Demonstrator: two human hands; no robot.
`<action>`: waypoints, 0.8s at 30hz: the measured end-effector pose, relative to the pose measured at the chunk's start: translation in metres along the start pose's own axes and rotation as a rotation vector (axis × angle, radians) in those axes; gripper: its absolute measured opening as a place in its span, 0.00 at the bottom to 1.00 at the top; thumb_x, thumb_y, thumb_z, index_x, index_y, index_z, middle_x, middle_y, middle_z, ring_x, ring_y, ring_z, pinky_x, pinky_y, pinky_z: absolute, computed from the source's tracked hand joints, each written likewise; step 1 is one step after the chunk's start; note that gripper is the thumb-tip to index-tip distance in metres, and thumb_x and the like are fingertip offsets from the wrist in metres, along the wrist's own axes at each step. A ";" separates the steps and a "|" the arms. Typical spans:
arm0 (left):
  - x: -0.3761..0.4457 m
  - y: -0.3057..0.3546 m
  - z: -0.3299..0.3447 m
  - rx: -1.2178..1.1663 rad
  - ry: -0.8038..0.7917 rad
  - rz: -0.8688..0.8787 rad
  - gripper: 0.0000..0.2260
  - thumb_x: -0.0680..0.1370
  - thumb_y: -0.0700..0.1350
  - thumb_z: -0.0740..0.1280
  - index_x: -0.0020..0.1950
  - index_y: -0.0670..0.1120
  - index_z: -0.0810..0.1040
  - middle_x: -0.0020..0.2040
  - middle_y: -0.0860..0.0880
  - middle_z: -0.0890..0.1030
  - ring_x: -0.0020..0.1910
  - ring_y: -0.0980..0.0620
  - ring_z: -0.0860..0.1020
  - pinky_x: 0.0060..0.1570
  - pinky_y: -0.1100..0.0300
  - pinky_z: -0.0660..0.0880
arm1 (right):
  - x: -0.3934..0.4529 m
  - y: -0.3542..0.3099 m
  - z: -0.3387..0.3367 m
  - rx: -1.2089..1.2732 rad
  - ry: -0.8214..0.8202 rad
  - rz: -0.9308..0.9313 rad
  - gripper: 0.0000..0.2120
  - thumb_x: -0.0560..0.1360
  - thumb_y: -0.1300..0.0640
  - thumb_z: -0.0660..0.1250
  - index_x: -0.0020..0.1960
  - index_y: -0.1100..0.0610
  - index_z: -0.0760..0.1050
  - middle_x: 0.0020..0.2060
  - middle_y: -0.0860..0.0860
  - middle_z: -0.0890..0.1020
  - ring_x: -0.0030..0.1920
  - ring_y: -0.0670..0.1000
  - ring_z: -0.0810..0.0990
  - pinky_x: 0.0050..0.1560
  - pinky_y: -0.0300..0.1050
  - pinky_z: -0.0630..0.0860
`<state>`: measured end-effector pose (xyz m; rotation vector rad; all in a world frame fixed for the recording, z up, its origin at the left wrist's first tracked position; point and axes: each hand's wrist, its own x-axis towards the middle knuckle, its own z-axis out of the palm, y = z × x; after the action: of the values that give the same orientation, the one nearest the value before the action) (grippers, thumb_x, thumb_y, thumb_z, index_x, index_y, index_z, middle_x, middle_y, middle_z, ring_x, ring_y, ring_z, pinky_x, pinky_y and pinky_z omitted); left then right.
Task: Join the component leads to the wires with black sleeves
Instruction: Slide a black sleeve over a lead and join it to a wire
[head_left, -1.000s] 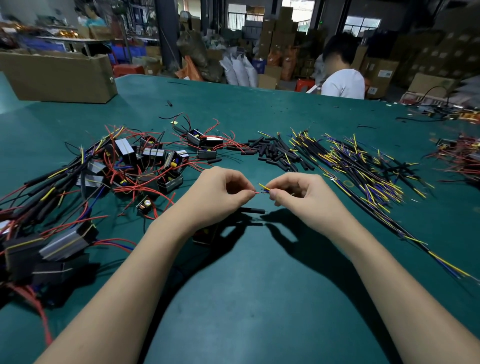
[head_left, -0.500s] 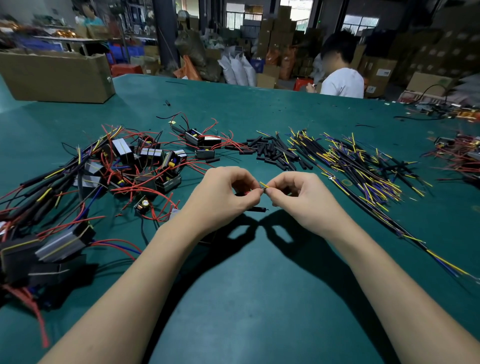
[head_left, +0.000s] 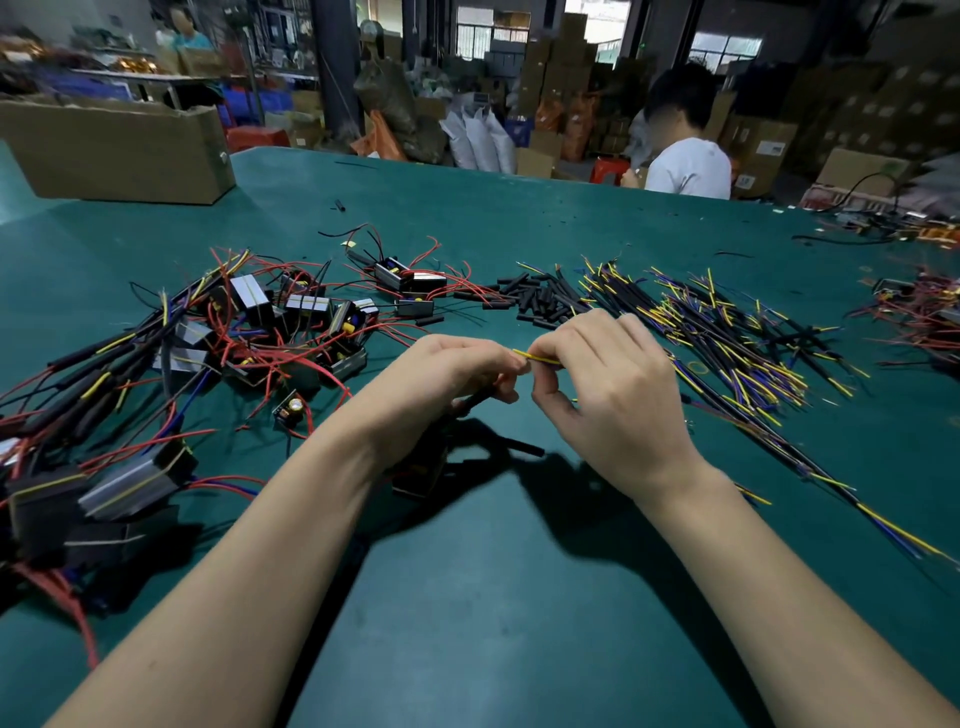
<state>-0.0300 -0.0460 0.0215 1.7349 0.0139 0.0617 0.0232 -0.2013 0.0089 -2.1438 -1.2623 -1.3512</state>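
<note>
My left hand (head_left: 441, 384) and my right hand (head_left: 613, 395) meet above the middle of the green table (head_left: 519, 597). Between their fingertips runs a thin yellow wire (head_left: 535, 357), pinched at both ends. A black sleeve (head_left: 475, 401) pokes out under my left fingers. A dark boxy component (head_left: 421, 473) hangs below my left wrist, half hidden in shadow. One loose black sleeve (head_left: 522, 447) lies on the table under my hands.
A heap of components with red leads (head_left: 291, 332) fills the left. Short black sleeves (head_left: 540, 299) lie behind my hands, yellow-blue sleeved wires (head_left: 727, 343) to the right. A cardboard box (head_left: 119, 150) stands far left. A person in white (head_left: 685, 150) sits beyond the table.
My hands have shifted slightly right and my right hand has rolled over, its back now facing up. More of the yellow wire shows between the fingertips.
</note>
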 end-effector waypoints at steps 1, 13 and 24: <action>0.000 -0.001 0.000 -0.010 0.008 -0.009 0.12 0.76 0.42 0.66 0.32 0.49 0.80 0.33 0.51 0.78 0.31 0.59 0.73 0.38 0.59 0.64 | 0.000 0.000 0.000 0.008 -0.009 0.010 0.07 0.74 0.64 0.64 0.39 0.63 0.77 0.34 0.55 0.78 0.35 0.58 0.77 0.36 0.51 0.71; 0.005 -0.007 0.003 0.140 0.225 0.186 0.06 0.75 0.39 0.69 0.38 0.45 0.81 0.32 0.47 0.79 0.34 0.57 0.73 0.37 0.67 0.69 | -0.001 -0.001 0.000 0.736 -0.326 0.715 0.06 0.75 0.59 0.69 0.39 0.54 0.80 0.24 0.41 0.74 0.28 0.40 0.69 0.31 0.30 0.64; 0.005 -0.013 0.012 0.434 0.286 0.349 0.05 0.72 0.37 0.70 0.37 0.43 0.81 0.34 0.48 0.82 0.35 0.53 0.77 0.43 0.62 0.74 | -0.002 0.002 0.003 0.697 -0.335 0.825 0.08 0.74 0.57 0.70 0.36 0.53 0.80 0.25 0.43 0.77 0.29 0.41 0.73 0.33 0.38 0.70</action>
<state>-0.0241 -0.0552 0.0071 2.1319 -0.0704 0.6004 0.0262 -0.2010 0.0061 -2.0082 -0.6301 -0.1787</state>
